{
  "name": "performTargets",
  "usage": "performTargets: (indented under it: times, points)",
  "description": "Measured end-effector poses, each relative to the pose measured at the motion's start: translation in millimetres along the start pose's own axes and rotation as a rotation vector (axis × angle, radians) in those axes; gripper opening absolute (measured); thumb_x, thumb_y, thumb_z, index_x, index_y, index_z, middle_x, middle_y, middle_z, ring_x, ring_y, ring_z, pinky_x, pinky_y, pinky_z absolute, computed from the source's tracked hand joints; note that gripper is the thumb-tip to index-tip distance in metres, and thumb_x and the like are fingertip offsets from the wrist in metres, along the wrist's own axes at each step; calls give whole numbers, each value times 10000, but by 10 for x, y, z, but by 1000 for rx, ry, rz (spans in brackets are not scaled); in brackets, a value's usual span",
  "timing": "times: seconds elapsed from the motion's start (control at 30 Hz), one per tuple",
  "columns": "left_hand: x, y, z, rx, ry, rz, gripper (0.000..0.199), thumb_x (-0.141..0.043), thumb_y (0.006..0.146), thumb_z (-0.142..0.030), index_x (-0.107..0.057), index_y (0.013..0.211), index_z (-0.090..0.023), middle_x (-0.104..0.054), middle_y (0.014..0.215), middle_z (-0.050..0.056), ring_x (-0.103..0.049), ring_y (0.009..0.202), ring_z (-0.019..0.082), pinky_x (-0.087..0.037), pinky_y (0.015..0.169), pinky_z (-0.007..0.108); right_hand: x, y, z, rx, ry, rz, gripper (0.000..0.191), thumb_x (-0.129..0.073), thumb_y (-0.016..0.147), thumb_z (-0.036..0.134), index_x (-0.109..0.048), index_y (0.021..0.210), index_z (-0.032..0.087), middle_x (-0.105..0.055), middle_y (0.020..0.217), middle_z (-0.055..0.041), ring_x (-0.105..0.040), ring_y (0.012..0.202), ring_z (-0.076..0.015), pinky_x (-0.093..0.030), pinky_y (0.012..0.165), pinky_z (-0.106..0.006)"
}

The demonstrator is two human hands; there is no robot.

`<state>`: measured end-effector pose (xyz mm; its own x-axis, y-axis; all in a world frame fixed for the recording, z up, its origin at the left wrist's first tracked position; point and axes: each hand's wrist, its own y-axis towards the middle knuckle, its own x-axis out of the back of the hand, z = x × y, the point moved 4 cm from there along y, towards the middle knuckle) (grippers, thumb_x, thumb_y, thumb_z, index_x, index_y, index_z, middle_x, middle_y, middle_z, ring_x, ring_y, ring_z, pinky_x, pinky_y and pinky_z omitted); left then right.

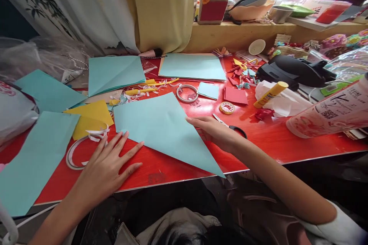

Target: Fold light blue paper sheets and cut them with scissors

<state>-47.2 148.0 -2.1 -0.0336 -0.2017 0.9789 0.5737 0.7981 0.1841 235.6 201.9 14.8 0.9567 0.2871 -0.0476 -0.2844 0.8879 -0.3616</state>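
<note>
1. Paper (155, 122), pale blue, lies mostly flat on the red bench (267, 141) in front of me, its long pointed corner reaching just past the front edge
2. My left grip (110, 162) is open and holds nothing, palm down with fingers spread, the fingertips at the paper's lower left edge; whether they press on it I cannot tell
3. My right grip (214, 132) is at the slanting right edge, fingers together, their tips over the paper; the thumb is hidden, so I cannot tell whether I pinch the edge or only steady it
4. I judge the paper light, soft enough to crease under a careless push, and apt to slide on the glossy bench
5. Best hold, to my mind: flat fingertips near the left corner and a light pinch midway along the right edge; the pointed corner looks easiest to bend, so I would leave it free
6. Near my left grip are a tape ring (69, 159), partly covered by it, and a yellow sheet (90, 116); the scissors (229, 125) lie just beside my right grip
</note>
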Motion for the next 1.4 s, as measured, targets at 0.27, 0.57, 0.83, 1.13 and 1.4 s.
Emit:
performTargets:
  times: [0.27, 0.57, 0.83, 1.13, 1.4]
  points:
    - [319, -37, 55, 727, -622, -492, 457, -501, 865, -493, -545, 1249, -250, -548, 1323, 104, -485, 1244, 273, -365, 1053, 470, -296, -42, 72, 242, 89, 89, 281, -643, 798, 366, -676, 1016, 192, -713, 969, -46, -668, 836, -191, -522, 745, -304]
    - [61, 114, 24, 1056, -1270, -487, 674, -715, 706, -453, -469, 1283, -207, -558, 1295, 136, -526, 1197, 275, -395, 1031, 448, -272, -348, -23, 293, 60, -118, 264, -645, 799, 380, -709, 992, 212, -724, 923, -30, -658, 815, -189, -511, 701, -282]
    - [93, 233, -215, 945, -1663, -262, 555, -681, 750, -434, -539, 1206, -152, -667, 1105, 126, -649, 988, 241, -494, 922, 431, -32, -574, -55, 269, 98, -102, 308, -659, 804, 367, -679, 1068, 211, -718, 989, -62, -666, 839, -183, -536, 730, -297]
    - [24, 283, -338, 949, -1736, -554, 453, -809, 615, -265, -671, 1028, -143, -729, 969, 72, -637, 1026, 247, -490, 949, 376, -233, -551, -212, 206, 184, -162, 307, -643, 809, 427, -700, 971, 174, -728, 890, -55, -674, 754, -192, -537, 686, -296]
    - [23, 262, -351, 983, -1734, -603, 314, -809, 606, -286, -708, 864, -138, -732, 948, 67, -621, 1059, 272, -491, 962, 397, -235, -513, -245, 269, 218, -204, 270, -662, 791, 422, -689, 931, 192, -718, 889, -37, -662, 775, -195, -522, 705, -299]
